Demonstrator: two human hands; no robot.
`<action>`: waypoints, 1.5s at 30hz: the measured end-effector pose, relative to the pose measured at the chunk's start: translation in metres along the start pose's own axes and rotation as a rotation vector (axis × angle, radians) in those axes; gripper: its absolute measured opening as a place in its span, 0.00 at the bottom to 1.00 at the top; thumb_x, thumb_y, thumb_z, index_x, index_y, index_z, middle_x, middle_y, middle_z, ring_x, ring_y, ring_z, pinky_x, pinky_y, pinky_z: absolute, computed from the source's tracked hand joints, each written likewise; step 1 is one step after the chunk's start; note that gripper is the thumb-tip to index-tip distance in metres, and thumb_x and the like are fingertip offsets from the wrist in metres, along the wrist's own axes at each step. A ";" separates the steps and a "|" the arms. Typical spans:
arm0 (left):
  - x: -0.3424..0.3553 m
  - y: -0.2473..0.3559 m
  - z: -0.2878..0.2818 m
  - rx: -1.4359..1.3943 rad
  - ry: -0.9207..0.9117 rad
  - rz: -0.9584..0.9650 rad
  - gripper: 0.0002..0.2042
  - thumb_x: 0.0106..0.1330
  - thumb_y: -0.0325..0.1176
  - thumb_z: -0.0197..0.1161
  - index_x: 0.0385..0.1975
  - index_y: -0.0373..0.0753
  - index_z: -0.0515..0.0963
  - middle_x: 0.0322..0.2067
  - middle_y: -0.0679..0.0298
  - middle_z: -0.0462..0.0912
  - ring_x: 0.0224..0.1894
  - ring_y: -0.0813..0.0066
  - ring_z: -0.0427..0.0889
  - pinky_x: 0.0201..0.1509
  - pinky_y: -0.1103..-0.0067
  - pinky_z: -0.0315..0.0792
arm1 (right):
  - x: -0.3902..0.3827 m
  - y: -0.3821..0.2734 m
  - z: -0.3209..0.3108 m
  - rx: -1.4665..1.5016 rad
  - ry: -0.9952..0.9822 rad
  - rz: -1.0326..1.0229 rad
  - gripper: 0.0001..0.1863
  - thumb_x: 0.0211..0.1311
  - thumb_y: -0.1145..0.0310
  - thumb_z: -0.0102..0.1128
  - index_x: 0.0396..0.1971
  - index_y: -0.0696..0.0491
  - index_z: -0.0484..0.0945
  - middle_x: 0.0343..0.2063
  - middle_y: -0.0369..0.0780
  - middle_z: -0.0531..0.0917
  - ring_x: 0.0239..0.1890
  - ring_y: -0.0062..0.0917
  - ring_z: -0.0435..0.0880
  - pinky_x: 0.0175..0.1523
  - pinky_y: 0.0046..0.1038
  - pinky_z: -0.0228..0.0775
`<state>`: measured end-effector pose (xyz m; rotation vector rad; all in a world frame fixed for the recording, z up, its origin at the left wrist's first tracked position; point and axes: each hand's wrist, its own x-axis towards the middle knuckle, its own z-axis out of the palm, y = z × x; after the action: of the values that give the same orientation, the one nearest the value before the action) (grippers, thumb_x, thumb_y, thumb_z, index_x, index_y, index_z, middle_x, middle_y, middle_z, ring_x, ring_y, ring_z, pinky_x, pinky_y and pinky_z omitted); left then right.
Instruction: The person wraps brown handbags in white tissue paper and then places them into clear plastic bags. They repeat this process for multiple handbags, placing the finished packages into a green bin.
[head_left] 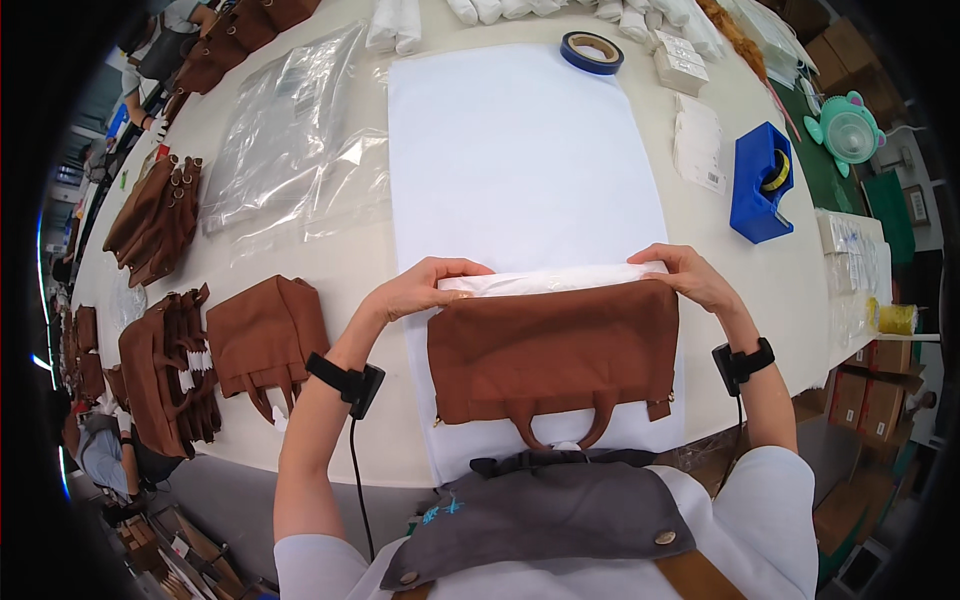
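A brown handbag lies flat before me on large white sheets, its two handles pointing toward my body. Along its far edge runs a strip of crumpled white paper. My left hand closes on the left end of this paper, fingers over its top and thumb beneath. At the other end, my right hand pinches the paper by the bag's far right corner. Whether the paper is around the bag's edge or only beside it, I cannot tell.
More brown bags stand to the left, near clear plastic bags. A blue tape roll rests on the sheets' far end. Rightward are a blue tape dispenser, white cards and a green fan. Other people work far left.
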<state>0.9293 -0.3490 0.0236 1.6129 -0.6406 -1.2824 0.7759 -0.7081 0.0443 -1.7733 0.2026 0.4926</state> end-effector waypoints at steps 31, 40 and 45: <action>0.053 0.027 0.054 1.323 0.638 0.264 0.27 0.63 0.56 0.46 0.62 0.59 0.56 0.64 0.57 0.51 0.63 0.47 0.50 0.54 0.36 0.40 | 0.131 -0.006 0.003 -0.999 0.485 -0.203 0.18 0.65 0.59 0.38 0.29 0.59 0.70 0.22 0.52 0.77 0.29 0.48 0.76 0.37 0.42 0.68; 0.054 0.021 0.053 1.258 0.642 0.273 0.28 0.60 0.57 0.48 0.61 0.59 0.59 0.63 0.55 0.52 0.62 0.47 0.52 0.54 0.38 0.41 | 0.241 -0.050 -0.045 -1.101 0.341 -0.361 0.21 0.60 0.66 0.42 0.53 0.53 0.64 0.52 0.54 0.69 0.55 0.45 0.67 0.55 0.40 0.64; 0.049 0.016 0.050 1.233 0.658 0.225 0.28 0.60 0.58 0.47 0.61 0.59 0.60 0.63 0.57 0.53 0.63 0.48 0.52 0.53 0.37 0.42 | 0.275 -0.055 -0.027 -1.172 0.217 -0.258 0.27 0.53 0.74 0.45 0.56 0.46 0.63 0.51 0.49 0.72 0.50 0.45 0.72 0.53 0.38 0.65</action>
<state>0.8998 -0.4143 0.0159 2.6293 -1.2300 -0.0057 1.0490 -0.6860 -0.0205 -2.9480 -0.2277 0.2129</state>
